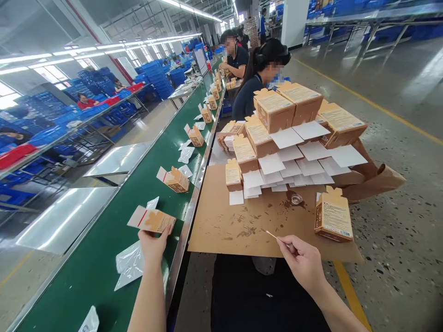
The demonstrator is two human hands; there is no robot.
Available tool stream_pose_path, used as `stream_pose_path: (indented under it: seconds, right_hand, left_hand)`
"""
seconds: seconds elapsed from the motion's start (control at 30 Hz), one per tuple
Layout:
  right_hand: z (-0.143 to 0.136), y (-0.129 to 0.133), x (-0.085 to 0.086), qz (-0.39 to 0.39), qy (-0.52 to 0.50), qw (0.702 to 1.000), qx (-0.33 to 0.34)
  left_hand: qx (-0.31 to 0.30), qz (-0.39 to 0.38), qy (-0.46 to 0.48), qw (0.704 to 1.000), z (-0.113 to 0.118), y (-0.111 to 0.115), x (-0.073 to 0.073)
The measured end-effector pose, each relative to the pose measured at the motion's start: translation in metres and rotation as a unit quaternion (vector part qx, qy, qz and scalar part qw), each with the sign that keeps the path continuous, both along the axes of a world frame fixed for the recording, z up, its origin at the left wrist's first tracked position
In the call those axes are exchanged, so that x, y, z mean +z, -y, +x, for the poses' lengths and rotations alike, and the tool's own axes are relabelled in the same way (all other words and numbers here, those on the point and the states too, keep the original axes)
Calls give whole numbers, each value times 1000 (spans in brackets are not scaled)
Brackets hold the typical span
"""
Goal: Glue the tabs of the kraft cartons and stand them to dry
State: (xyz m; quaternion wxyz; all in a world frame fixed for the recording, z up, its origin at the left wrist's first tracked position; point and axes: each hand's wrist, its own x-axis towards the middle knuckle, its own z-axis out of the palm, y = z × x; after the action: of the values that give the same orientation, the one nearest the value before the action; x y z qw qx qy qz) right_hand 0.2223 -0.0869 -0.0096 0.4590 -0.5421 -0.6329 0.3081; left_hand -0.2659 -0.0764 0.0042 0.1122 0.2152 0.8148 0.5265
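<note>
Over the green conveyor belt, my left hand point(153, 246) grips the near end of a small brown carton point(157, 221). That carton's white flap with a red stripe sticks out to the left. My right hand point(300, 258) is above the front edge of the cardboard-covered table, pinching a thin stick that looks like a cotton swab point(272, 234). Its tip points left over dark wet smears point(247, 230) on the cardboard. A small clear round dish point(296, 199) sits in a wet patch farther back. Right of it stands a single carton point(334, 216) with its scalloped flap up.
Stacked cartons point(275, 110) with white flaps point(272, 163) fill the table's back half. Several open cartons point(175, 179) and clear plastic bags point(129, 265) lie along the belt point(104, 258). A metal rail point(190, 212) separates belt and table. Co-workers point(254, 83) sit beyond the stack.
</note>
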Motion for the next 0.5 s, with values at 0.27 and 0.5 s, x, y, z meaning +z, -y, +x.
stream_pose_path:
  seconds: [0.27, 0.5]
  right_hand:
    - [12, 8, 9, 15, 10, 999, -28]
    - [12, 5, 9, 13, 23, 999, -25]
  left_hand:
    - [72, 84, -148, 983, 21, 19, -21]
    - [-218, 117, 32, 968, 113, -83, -2]
